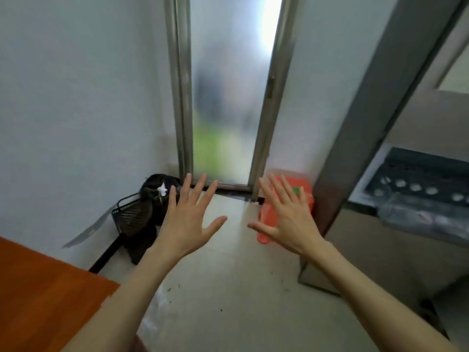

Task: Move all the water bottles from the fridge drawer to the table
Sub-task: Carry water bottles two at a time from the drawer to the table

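Note:
My left hand [189, 219] and my right hand [286, 217] are both held out in front of me over the floor, palms away, fingers spread, holding nothing. The open fridge drawer [416, 184] is at the right edge, with several white bottle caps [416, 187] showing in a row inside it. A corner of the orange-brown table [43, 295] fills the lower left. The fridge's grey door edge [373, 118] rises at the right.
A frosted glass door [228, 97] stands straight ahead between white walls. A black wire basket and dark bag [142, 214] sit on the floor at its left, an orange plastic bag [302, 196] at its right. Pale tiled floor [228, 288] lies between table and fridge.

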Action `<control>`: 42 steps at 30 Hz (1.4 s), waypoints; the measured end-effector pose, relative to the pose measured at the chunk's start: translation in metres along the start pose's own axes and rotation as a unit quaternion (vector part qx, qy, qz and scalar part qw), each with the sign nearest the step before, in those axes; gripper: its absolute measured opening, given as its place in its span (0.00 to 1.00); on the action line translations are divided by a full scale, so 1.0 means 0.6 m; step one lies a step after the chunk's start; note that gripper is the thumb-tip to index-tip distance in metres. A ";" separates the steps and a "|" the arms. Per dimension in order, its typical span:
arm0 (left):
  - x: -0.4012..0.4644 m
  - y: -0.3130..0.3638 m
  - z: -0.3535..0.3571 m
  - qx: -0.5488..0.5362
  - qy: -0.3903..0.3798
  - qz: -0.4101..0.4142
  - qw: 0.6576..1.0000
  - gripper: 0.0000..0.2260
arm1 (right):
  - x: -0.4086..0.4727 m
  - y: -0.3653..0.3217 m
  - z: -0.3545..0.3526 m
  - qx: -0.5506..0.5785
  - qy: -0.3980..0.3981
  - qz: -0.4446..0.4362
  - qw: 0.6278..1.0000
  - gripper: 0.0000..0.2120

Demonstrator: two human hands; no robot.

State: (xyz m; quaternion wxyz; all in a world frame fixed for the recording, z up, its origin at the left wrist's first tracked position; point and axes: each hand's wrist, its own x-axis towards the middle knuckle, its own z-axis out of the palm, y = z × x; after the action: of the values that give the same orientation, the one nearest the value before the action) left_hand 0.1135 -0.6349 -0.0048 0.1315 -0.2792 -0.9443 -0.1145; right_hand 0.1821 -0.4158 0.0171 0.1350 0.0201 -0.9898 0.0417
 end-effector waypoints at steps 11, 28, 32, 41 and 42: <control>0.172 0.404 0.108 -0.090 -0.024 0.204 0.974 0.35 | -0.202 0.358 -0.094 -0.087 0.018 0.207 0.974 0.44; 0.529 0.795 0.327 -0.114 -0.124 0.320 0.932 0.33 | -0.194 0.874 -0.089 -0.087 -0.033 0.341 0.935 0.46; 0.584 0.864 0.367 -0.131 -0.172 0.329 0.919 0.28 | -0.203 0.967 -0.076 -0.038 -0.040 0.354 0.934 0.40; 0.697 0.994 0.481 -0.290 -0.290 0.246 0.878 0.23 | -0.195 1.208 -0.036 0.072 -0.078 0.348 0.932 0.26; 0.707 1.008 0.490 -0.302 -0.293 0.228 0.878 0.22 | -0.192 1.236 -0.033 0.088 -0.088 0.340 0.932 0.26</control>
State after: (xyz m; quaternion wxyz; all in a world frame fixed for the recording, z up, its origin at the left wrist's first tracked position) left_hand 0.0530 0.1556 -0.0620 -0.2199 -0.5333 -0.7694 -0.2742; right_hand 0.2602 0.3279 -0.0519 0.0231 -0.3021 -0.9378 0.1696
